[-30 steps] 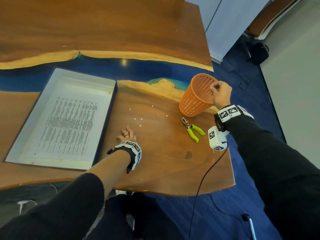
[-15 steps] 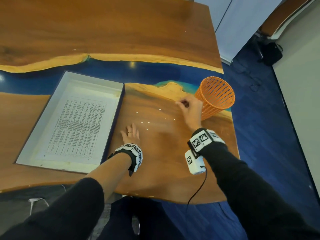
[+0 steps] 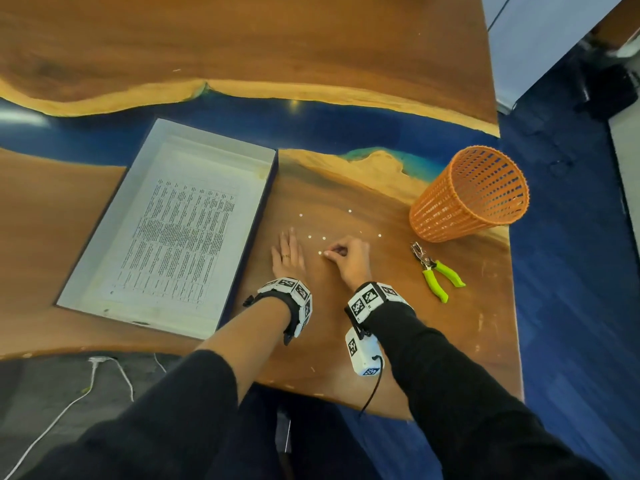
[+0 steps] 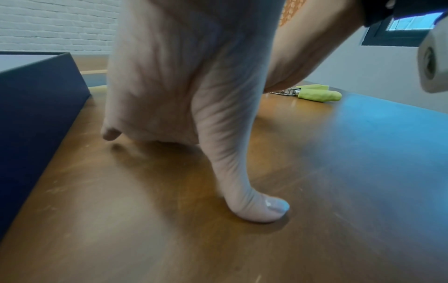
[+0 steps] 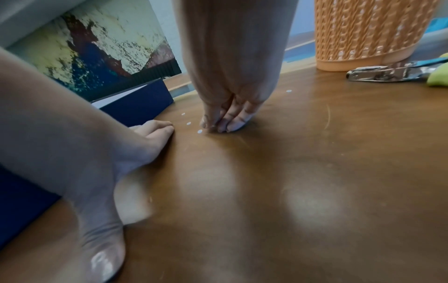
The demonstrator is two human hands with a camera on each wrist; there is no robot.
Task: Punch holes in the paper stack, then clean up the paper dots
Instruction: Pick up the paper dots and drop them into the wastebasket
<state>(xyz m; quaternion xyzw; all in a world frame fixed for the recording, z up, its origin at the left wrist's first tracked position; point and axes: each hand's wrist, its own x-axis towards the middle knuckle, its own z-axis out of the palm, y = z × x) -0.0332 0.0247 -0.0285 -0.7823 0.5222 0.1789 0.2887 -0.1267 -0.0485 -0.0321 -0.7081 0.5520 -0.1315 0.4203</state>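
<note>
Several white paper dots (image 3: 310,236) lie scattered on the wooden table (image 3: 346,341) between the box and the basket. My right hand (image 3: 331,252) is bunched fingertips-down among them and pinches a paper dot (image 3: 325,252) against the wood; the right wrist view shows its fingertips (image 5: 225,123) pressed together, with another loose dot (image 5: 199,131) just left. My left hand (image 3: 289,244) lies flat on the table beside it, fingers straight, thumb (image 4: 261,208) pressing the wood. The printed paper stack (image 3: 180,230) rests in a shallow grey box (image 3: 104,237).
An orange mesh basket (image 3: 467,195) stands upright near the table's right edge. A hole punch with green handles (image 3: 438,273) lies in front of it. The box's dark blue wall (image 4: 36,107) is close on my left hand's left side.
My right hand left the basket rim and came back left and toward me, down onto the dots beside my left hand. The left hand stayed flat in place.
</note>
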